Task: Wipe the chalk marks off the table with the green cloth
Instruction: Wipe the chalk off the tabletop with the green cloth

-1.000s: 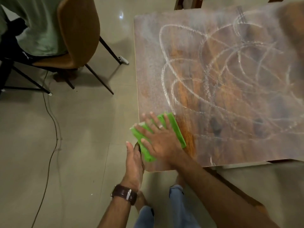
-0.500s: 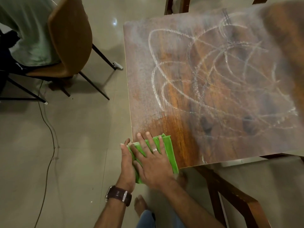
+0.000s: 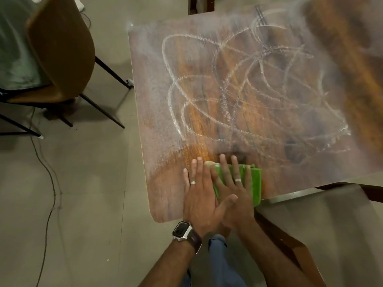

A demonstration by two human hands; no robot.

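Chalked table, hands flat on green cloth

Chalk-scrawled wooden table bears a green cloth.

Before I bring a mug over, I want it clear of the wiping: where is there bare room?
Nothing stands on the table; its far half, under the chalk marks, is free. The near edge is crowded: left hand and right hand press the green cloth.

The right hand hides most of the green cloth. The table's far right corner is blurred and cut off by the picture's edge. A seated person at far left is cropped.
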